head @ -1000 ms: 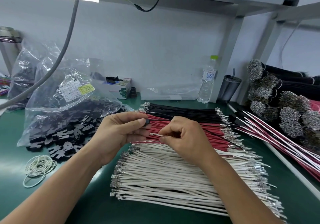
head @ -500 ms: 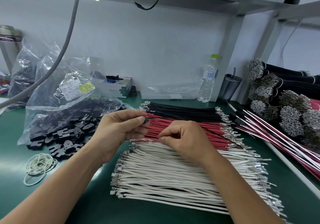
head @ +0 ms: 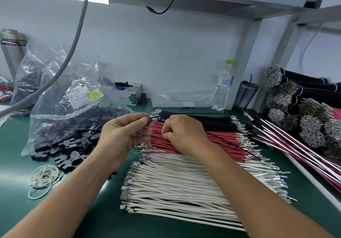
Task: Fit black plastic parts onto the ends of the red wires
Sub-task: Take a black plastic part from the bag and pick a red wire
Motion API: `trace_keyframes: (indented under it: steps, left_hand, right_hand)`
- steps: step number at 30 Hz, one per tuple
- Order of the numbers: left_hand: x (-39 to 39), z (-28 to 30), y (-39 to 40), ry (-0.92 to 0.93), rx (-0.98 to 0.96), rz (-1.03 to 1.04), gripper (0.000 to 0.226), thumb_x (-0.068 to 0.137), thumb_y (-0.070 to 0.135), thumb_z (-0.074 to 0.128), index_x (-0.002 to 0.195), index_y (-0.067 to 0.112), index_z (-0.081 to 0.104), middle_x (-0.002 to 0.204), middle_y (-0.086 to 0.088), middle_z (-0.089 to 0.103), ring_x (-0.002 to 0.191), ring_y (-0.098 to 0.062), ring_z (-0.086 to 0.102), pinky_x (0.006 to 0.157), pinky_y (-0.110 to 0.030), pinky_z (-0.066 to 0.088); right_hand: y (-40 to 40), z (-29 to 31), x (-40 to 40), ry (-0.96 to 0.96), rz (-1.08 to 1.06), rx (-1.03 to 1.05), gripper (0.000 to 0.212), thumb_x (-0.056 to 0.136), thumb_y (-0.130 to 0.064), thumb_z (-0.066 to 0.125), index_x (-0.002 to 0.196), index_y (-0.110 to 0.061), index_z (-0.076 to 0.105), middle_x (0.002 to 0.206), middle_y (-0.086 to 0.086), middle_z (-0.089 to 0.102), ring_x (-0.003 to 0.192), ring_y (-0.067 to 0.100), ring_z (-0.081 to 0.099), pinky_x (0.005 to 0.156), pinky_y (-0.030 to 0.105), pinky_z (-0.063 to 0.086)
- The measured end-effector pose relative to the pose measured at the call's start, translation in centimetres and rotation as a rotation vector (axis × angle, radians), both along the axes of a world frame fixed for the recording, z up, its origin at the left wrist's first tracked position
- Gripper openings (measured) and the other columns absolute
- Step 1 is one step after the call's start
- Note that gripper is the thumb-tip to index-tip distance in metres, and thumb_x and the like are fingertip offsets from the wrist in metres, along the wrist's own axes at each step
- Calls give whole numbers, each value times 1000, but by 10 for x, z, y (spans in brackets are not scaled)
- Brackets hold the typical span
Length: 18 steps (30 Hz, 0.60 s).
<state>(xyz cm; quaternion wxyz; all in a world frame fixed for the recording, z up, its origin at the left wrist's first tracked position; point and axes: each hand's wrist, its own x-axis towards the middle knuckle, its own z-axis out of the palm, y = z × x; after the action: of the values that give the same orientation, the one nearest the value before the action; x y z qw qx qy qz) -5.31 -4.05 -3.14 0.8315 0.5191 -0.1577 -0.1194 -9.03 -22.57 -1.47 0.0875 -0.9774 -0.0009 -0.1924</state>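
My left hand (head: 125,136) pinches a small black plastic part (head: 150,120) between thumb and forefinger, above the wire piles. My right hand (head: 182,132) is just right of it, fingers curled and pinching a wire. The hand hides most of that wire, and its metal end meets the black part. Below both hands lies the flat pile of red wires (head: 212,143) with metal terminals. A clear bag of black plastic parts (head: 73,125) sits at the left, with loose parts (head: 70,151) spilled in front of it.
Black wires (head: 203,122) lie behind the red pile and white wires (head: 184,184) in front. Rubber bands (head: 44,178) lie front left. A water bottle (head: 222,88), a dark cup (head: 246,94) and a box (head: 129,94) stand at the back. Wire bundles (head: 304,108) fill the right.
My right hand has moved left and up, bringing the wire's metal end from the gap between the hands to the black part. My left hand has barely shifted.
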Motion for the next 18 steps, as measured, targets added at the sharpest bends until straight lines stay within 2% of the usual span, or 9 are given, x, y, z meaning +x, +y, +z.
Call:
trace_keyframes:
  steps: [4, 7, 11, 15, 18]
  left_hand:
    - [1, 3, 2, 4, -52, 17, 16, 77, 12, 75, 91, 9, 82, 89, -18, 78, 64, -19, 73, 60, -28, 63]
    - [2, 4, 3, 13, -77, 37, 20, 78, 13, 74, 96, 6, 78, 89, -16, 78, 65, -19, 73, 61, -28, 63]
    - [1, 4, 3, 31, -68, 29, 25, 77, 14, 74, 100, 3, 77, 90, -18, 79, 68, -21, 75, 61, -28, 63]
    - [-3, 4, 1, 26, -1, -32, 21, 76, 17, 76, 92, 5, 81, 90, -21, 78, 66, -22, 74, 59, -28, 63]
    - [-4, 5, 2, 23, 19, -72, 22, 78, 17, 75, 94, 3, 81, 89, -22, 77, 66, -23, 74, 59, -28, 63]
  right_hand:
    - [-7, 4, -9, -18, 53, 96, 10, 98, -29, 60, 103, -36, 65, 101, -15, 68, 91, 9, 61, 74, 30, 41]
    - [-16, 9, -20, -27, 109, 184, 19, 100, -23, 55, 111, -35, 65, 108, -16, 64, 99, 7, 58, 85, 32, 48]
    - [-21, 8, -37, -94, 138, 266, 12, 97, -30, 61, 98, -35, 72, 92, -18, 60, 88, 2, 57, 81, 33, 51]
    - [-20, 2, -52, -232, 170, 393, 10, 93, -26, 68, 91, -32, 75, 87, -16, 64, 85, 4, 62, 78, 33, 53]
    - [-17, -4, -58, -278, 169, 450, 9, 92, -24, 71, 90, -30, 77, 85, -15, 64, 83, 6, 63, 76, 35, 53]
